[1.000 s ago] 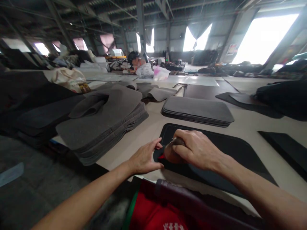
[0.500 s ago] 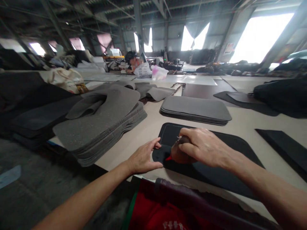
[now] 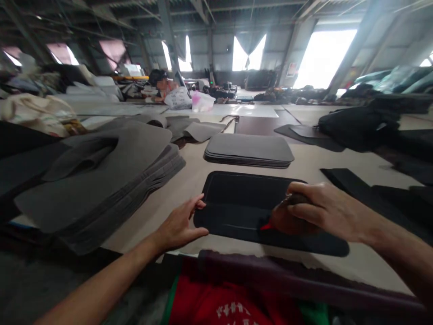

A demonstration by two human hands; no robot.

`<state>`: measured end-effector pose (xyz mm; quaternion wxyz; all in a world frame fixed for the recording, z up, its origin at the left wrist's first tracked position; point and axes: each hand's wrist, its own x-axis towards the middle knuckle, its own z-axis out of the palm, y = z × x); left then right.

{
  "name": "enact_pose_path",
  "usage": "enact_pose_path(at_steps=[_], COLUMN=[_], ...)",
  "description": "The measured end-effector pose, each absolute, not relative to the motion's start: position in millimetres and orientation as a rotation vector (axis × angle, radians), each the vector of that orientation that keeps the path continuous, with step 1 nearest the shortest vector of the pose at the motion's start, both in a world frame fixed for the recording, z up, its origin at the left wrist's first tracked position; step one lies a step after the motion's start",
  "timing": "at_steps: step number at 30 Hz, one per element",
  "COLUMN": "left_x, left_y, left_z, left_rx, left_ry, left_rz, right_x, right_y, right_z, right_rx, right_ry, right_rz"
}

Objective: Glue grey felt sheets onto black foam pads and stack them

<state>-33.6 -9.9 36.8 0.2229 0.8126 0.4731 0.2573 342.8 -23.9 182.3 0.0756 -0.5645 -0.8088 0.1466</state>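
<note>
A black panel (image 3: 233, 196) with rounded corners lies flat on the table, with a line running just inside part of its edge. My left hand (image 3: 181, 223) rests at the panel's left end, thumb and fingers apart, fingertips touching its edge. Over the right half of the panel, my right hand (image 3: 307, 207) is closed around a small red-tipped tool (image 3: 266, 226). Its tip meets the panel's surface near the front edge; most of the tool is hidden in my fingers. A faint pale line runs on the panel to the left of the tip.
Behind the panel sits a stack of grey rounded panels (image 3: 248, 146). Large grey cut sheets (image 3: 101, 180) are piled to the left. Dark pieces (image 3: 341, 178) and a black bundle (image 3: 355, 126) lie to the right. Across the tables a person (image 3: 161, 85) is near plastic bags (image 3: 179, 97).
My right hand has slid to the right along the panel with the red-tipped tool, and a pale line now shows behind it. My left hand stays at the left end. The view has turned right.
</note>
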Motion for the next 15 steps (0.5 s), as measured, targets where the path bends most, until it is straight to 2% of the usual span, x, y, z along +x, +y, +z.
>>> enact_pose_path(at_steps=[11, 15], left_x=[-34.0, -35.7], left_y=[-7.2, -5.9], left_z=[36.5, 32.7], left_rx=[2.251, 2.262], left_ry=[1.407, 1.398], left_rz=[0.641, 0.637], right_x=[446.9, 485.1], right_y=[-76.9, -94.1], right_z=[184.7, 175.5], right_rx=[-2.126, -2.264], right_ry=[-2.122, -1.93], right_rz=[0.465, 0.331])
